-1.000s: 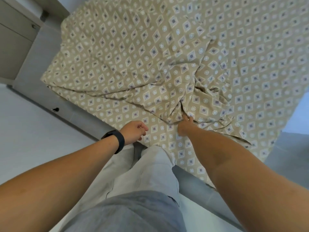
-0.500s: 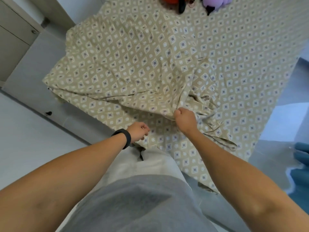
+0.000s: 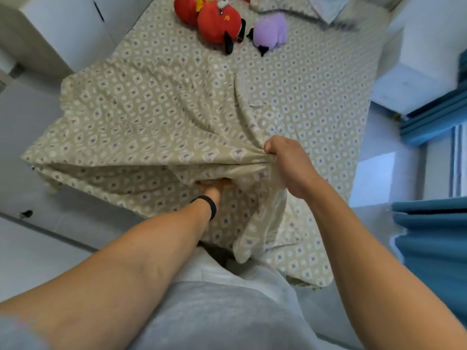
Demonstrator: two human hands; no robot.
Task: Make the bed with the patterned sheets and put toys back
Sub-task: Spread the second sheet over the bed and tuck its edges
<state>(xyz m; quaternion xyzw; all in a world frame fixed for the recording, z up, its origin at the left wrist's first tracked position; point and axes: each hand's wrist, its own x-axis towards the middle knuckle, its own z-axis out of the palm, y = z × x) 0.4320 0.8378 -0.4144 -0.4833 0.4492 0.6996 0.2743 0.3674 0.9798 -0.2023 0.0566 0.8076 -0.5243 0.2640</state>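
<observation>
the right hand (image 3: 285,162) grips a bunched fold of the patterned sheet (image 3: 141,127), lifted over the bed. the left hand (image 3: 214,186) reaches under it, fingers hidden, so i cannot tell its grip. red toy (image 3: 218,22) and purple toy (image 3: 270,31) lie near the pillow.

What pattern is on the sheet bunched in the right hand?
Beige cotton sheet printed with small white diamonds holding dark squares, plus white circles; seen in the head view.

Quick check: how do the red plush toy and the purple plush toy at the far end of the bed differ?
The red plush toy looks larger and rounder; the purple plush toy looks smaller. The red one lies left, the purple one right, close beside it. The red one shows a white patch; the purple one is plain. Both have black parts and lie on the patterned sheet, untouched by either hand.
</observation>
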